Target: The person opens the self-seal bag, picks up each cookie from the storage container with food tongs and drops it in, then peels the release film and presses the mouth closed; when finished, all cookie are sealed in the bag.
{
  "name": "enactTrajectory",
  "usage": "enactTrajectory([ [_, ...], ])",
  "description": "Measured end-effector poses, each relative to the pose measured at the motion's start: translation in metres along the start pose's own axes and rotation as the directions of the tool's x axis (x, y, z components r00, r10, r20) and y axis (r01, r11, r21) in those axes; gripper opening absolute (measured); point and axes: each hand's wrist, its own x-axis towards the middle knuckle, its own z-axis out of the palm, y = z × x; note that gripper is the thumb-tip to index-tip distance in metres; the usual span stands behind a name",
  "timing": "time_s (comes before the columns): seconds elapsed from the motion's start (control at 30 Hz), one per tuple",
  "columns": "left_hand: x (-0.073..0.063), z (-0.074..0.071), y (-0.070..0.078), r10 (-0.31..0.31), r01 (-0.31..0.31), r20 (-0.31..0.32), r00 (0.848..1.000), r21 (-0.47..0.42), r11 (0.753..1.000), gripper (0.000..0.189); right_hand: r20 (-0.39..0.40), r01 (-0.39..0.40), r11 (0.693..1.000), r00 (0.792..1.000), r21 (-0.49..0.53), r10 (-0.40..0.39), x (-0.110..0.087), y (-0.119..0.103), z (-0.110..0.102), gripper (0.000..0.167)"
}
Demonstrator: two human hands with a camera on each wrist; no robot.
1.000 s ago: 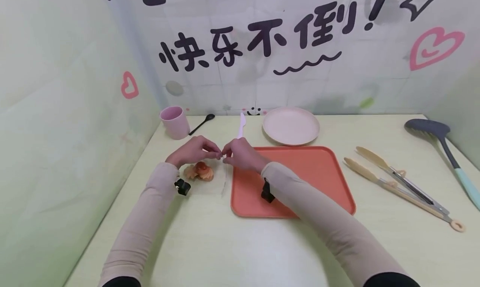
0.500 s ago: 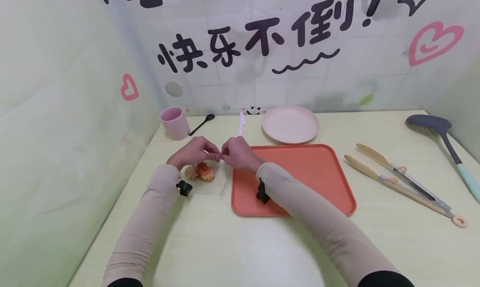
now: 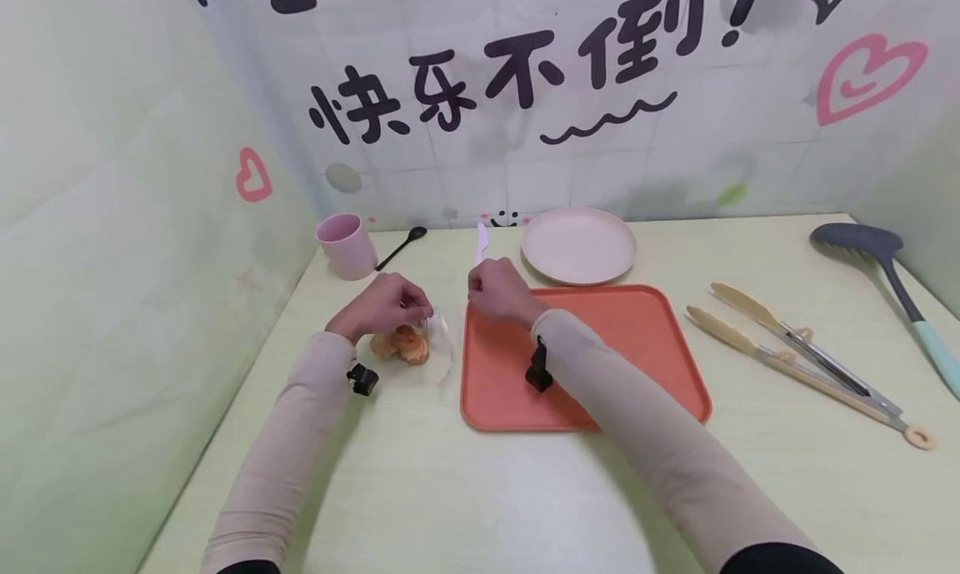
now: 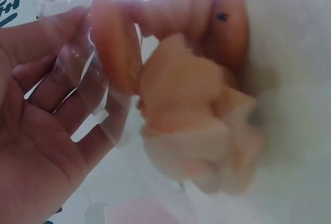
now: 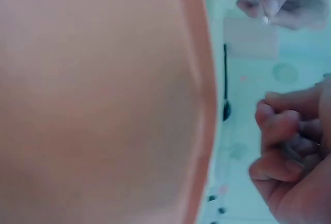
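Observation:
My left hand point(image 3: 384, 304) pinches the top of a clear plastic bag point(image 3: 442, 351) at the left of the table. In and under that film lie several orange-brown, ruffled pieces that look like pastries point(image 3: 411, 346). The left wrist view shows the film running across the fingers point(image 4: 83, 115), close to the pale folded pastry point(image 4: 186, 110). Apart from the bag, my right hand point(image 3: 504, 291) is over the back left corner of the orange tray point(image 3: 585, 366). Its fingers point(image 5: 276, 131) are curled with thumb and index tips together, and nothing shows between them.
Behind the left hand stand a pink cup point(image 3: 347, 247) and a black spoon point(image 3: 402, 249). A lilac knife point(image 3: 482, 242) and a pink plate point(image 3: 579, 246) lie behind the tray. Wood-tipped tongs point(image 3: 795, 357) and a slotted turner point(image 3: 862, 239) lie at the right.
My hands were together at the bag's top; the right hand has moved away to the right, over the tray. The left hand stays at the bag, whose film now spreads wider beside the pastries.

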Motion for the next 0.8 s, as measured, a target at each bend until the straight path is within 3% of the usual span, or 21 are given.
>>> enactTrajectory([
  [0.2, 0.004, 0.001, 0.003, 0.024, -0.024, -0.004, 1.0, -0.033, 0.999, 0.016, 0.017, 0.095, 0.995, 0.995, 0.036, -0.096, -0.009, -0.015, -0.005, 0.014],
  [0.5, 0.006, 0.005, 0.007, 0.054, -0.054, 0.02, 0.998, -0.029, 0.998, 0.015, -0.011, 0.01, 0.999, 1.0, 0.053, -0.009, -0.011, -0.02, 0.01, 0.013],
  [0.67, 0.007, 0.003, 0.005, 0.064, -0.064, 0.015, 0.998, -0.023, 0.998, 0.014, -0.049, 0.026, 0.998, 0.999, 0.058, -0.023, -0.012, -0.021, 0.015, 0.015],
  [0.8, 0.006, 0.002, 0.006, 0.061, -0.06, 0.02, 0.998, -0.035, 0.998, 0.014, -0.094, 0.032, 0.999, 0.995, -0.018, -0.034, -0.013, -0.023, 0.017, 0.015],
])
